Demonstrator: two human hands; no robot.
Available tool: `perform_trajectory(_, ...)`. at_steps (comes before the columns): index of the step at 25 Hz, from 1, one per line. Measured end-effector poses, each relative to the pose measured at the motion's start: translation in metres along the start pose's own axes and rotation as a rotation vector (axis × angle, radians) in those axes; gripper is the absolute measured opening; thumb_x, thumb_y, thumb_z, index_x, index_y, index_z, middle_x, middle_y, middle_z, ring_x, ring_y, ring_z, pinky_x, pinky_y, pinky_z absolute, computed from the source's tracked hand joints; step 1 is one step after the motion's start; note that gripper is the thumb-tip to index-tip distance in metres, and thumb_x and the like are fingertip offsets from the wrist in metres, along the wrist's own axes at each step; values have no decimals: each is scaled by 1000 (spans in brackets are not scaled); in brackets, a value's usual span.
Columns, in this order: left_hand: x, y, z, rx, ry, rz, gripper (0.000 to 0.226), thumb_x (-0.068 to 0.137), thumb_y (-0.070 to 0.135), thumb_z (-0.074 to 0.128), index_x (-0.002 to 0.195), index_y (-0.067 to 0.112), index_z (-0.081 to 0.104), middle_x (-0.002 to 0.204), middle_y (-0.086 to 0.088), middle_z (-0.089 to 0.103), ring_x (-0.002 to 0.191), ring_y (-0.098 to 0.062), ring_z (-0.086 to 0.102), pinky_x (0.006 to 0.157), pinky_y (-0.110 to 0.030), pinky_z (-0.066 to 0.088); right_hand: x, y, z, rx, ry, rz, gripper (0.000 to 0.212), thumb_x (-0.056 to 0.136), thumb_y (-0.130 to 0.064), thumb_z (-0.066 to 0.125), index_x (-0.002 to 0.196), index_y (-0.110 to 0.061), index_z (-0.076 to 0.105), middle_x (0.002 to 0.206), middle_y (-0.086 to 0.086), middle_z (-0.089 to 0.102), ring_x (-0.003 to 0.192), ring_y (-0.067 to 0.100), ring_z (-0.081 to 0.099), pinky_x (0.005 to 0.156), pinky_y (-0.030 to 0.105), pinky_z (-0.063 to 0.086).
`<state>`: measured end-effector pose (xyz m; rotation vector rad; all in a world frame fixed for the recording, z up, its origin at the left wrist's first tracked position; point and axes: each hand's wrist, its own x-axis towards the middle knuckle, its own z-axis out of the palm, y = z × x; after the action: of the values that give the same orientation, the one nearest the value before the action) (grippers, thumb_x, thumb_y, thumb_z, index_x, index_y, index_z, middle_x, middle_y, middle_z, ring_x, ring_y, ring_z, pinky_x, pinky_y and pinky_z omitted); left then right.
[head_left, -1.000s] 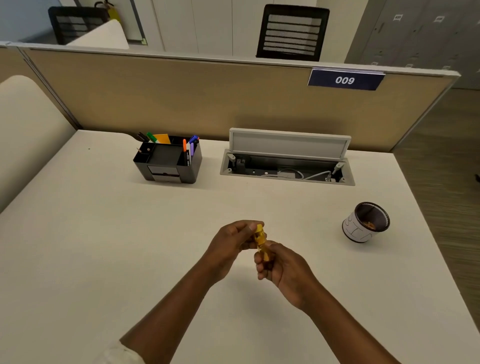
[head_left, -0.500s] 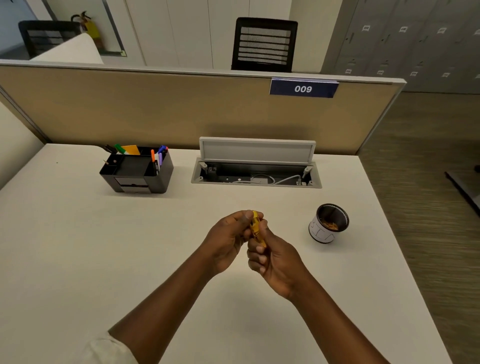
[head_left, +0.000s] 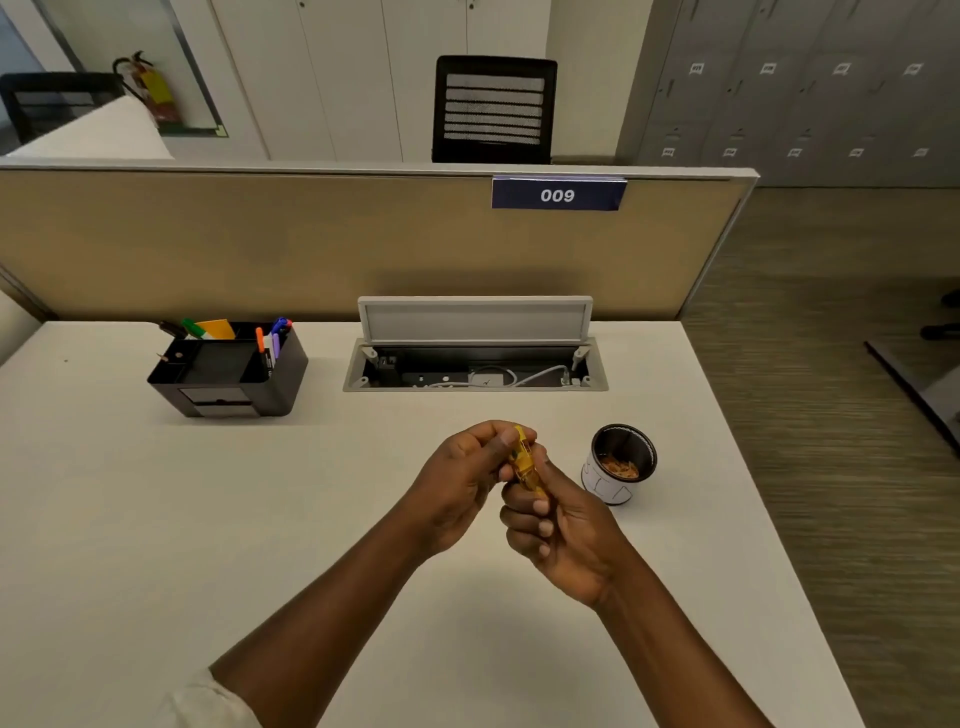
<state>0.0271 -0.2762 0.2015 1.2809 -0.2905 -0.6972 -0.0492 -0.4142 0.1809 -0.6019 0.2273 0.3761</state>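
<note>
A small yellow translucent plastic object (head_left: 523, 460) is held above the middle of the white desk (head_left: 156, 519). My left hand (head_left: 462, 480) pinches its upper end with curled fingers. My right hand (head_left: 563, 538) grips its lower end, fingers curled round it. Most of the object is hidden between the two hands. What the object is cannot be made out.
A tilted black-rimmed cup (head_left: 618, 465) with orange bits inside sits just right of my hands. A black desk organiser (head_left: 228, 371) with markers stands at the back left. An open cable tray (head_left: 475, 364) lies before the tan partition (head_left: 311, 244). The desk's right edge borders the floor.
The view has shifted, so the desk items sit further left and lower in the frame. Both hands keep hold of the yellow object with only slight turning.
</note>
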Motion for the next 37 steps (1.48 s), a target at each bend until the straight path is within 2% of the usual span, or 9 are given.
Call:
perform_trajectory(3,11,12,2,367,-24,72,25,100,29,54,119,19,68,103,-12,71,92,-15,65,86,-27,56,-10,-16,-13,-456,150,-134,43,100,-48,51,113,-9,63,68,1,49,55,9,40,48,23,34)
perform_trajectory(7,33,29,13,811,-93,128,21,99,28,57,119,24,65,95,15,68,85,-3,66,71,-15,53,-19,-39,-23,-1018,312,-328,18,100,-41,53,108,-28,62,72,-6,61,60,7,50,53,21,43)
perform_trajectory(11,52,32,30,860,-121,190,13,99,27,58,110,24,64,88,16,66,76,7,62,65,-9,51,-25,-60,-28,-1272,383,-430,25,100,-43,47,110,-25,61,77,-6,61,69,3,55,63,22,48)
perform_trajectory(14,67,30,41,808,-80,198,8,98,29,59,102,24,65,83,9,68,71,3,62,61,-12,51,-28,-72,-32,-1438,447,-545,29,100,-42,44,108,-20,61,81,1,64,75,12,58,62,24,46)
perform_trajectory(20,86,21,55,837,-99,159,9,98,29,58,103,24,64,84,8,68,72,1,63,60,-16,51,-32,-89,-48,-1392,434,-480,28,102,-35,44,112,-15,61,91,11,68,86,26,63,73,39,51)
perform_trajectory(24,97,22,58,839,-128,169,14,98,26,60,109,21,65,89,8,68,78,-5,64,62,-13,51,-34,-96,-62,-1283,439,-422,27,103,-33,45,115,-15,62,98,10,67,88,23,61,73,31,49)
perform_trajectory(30,112,14,67,808,-134,126,13,98,28,60,108,21,65,87,8,69,74,-2,65,61,-15,51,-32,-100,-76,-1216,447,-429,35,97,-46,45,114,-21,61,101,7,70,96,22,65,79,37,55)
perform_trajectory(34,119,8,70,724,-151,74,16,100,29,57,107,17,65,86,4,70,76,-7,66,67,-26,57,-28,-102,-86,-1186,446,-433,28,99,-42,47,113,-22,61,99,6,70,91,18,65,73,30,53)
perform_trajectory(37,121,3,72,611,-143,23,20,100,29,56,107,12,66,85,0,71,75,-11,67,69,-30,57,-27,-102,-89,-1108,432,-432,24,101,-38,48,116,-24,60,104,3,70,98,16,66,79,29,55)
